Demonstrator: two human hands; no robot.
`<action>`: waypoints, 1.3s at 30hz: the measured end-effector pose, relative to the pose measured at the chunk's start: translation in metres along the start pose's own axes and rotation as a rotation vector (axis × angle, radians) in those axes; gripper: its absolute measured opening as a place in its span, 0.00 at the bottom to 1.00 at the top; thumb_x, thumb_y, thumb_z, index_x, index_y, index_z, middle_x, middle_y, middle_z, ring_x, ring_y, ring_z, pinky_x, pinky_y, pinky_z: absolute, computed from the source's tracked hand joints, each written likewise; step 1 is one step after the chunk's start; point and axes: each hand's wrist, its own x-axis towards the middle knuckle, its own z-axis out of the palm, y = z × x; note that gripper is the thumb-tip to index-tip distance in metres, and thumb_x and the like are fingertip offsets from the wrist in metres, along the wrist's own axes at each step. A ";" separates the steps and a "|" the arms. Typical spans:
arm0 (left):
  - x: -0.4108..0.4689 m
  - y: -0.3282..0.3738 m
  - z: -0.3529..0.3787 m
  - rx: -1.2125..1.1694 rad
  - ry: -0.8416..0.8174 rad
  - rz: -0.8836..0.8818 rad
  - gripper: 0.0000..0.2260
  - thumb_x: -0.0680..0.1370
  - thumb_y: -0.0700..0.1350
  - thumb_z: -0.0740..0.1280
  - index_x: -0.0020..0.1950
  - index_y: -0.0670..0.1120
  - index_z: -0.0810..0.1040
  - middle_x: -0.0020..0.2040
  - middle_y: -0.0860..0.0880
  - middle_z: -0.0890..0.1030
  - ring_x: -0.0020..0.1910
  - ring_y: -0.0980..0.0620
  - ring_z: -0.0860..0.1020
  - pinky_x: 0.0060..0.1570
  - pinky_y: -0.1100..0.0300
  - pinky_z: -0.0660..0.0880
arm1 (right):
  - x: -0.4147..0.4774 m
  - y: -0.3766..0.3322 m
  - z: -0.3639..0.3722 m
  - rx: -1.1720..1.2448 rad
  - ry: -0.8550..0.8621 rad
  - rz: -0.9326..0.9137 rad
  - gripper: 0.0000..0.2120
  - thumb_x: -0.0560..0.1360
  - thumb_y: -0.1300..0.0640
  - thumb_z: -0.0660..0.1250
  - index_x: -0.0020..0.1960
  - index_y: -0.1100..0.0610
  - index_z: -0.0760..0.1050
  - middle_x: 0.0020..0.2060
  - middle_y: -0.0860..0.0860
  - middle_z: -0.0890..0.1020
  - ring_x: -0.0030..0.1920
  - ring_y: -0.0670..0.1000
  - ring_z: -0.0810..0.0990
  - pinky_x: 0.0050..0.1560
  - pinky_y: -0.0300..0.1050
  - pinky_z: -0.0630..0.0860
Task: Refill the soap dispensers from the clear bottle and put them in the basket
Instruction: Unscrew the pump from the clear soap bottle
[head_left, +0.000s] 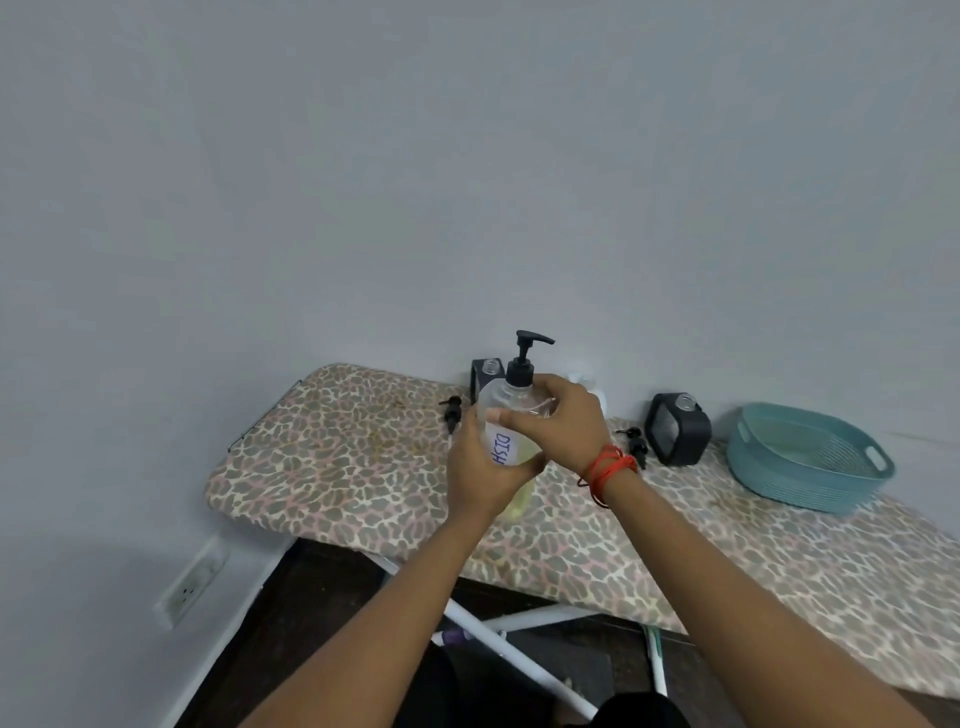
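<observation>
A clear bottle (503, 441) with a black pump top and a label reading "DISH" is held over the leopard-print board (343, 467); yellowish liquid fills its lower part. My left hand (480, 467) grips its body from the left. My right hand (558, 421) wraps around its shoulder, just below the pump. One black dispenser (678, 435) with an uncapped neck stands to the right, another black dispenser (485, 376) stands behind the bottle, partly hidden. Loose black pump heads lie at left (451, 411) and right (636, 444). A teal basket (808, 457) sits far right.
The board runs along a grey wall, its rounded end at the left. White metal legs (509, 649) and dark floor show below the near edge. A wall socket (189, 587) is low on the left. A red thread band (605, 467) circles my right wrist.
</observation>
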 end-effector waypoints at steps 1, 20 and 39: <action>-0.004 0.005 0.003 0.008 0.008 -0.003 0.39 0.58 0.65 0.80 0.65 0.55 0.72 0.53 0.58 0.81 0.50 0.62 0.81 0.47 0.56 0.81 | -0.005 -0.001 -0.007 -0.003 -0.009 0.002 0.28 0.60 0.30 0.76 0.55 0.41 0.81 0.45 0.36 0.84 0.46 0.33 0.80 0.41 0.25 0.72; -0.028 0.065 0.014 0.092 0.044 0.073 0.40 0.60 0.60 0.82 0.66 0.46 0.74 0.51 0.56 0.79 0.49 0.54 0.81 0.46 0.56 0.80 | 0.003 -0.052 -0.067 -0.140 0.194 -0.073 0.23 0.65 0.42 0.78 0.30 0.58 0.74 0.23 0.43 0.75 0.25 0.42 0.70 0.32 0.41 0.72; -0.015 0.082 0.015 0.087 -0.005 0.095 0.39 0.60 0.60 0.84 0.65 0.48 0.75 0.55 0.55 0.81 0.52 0.54 0.80 0.47 0.63 0.75 | -0.019 -0.057 -0.066 0.208 0.337 0.049 0.29 0.65 0.45 0.82 0.61 0.45 0.73 0.40 0.51 0.84 0.45 0.44 0.83 0.44 0.26 0.71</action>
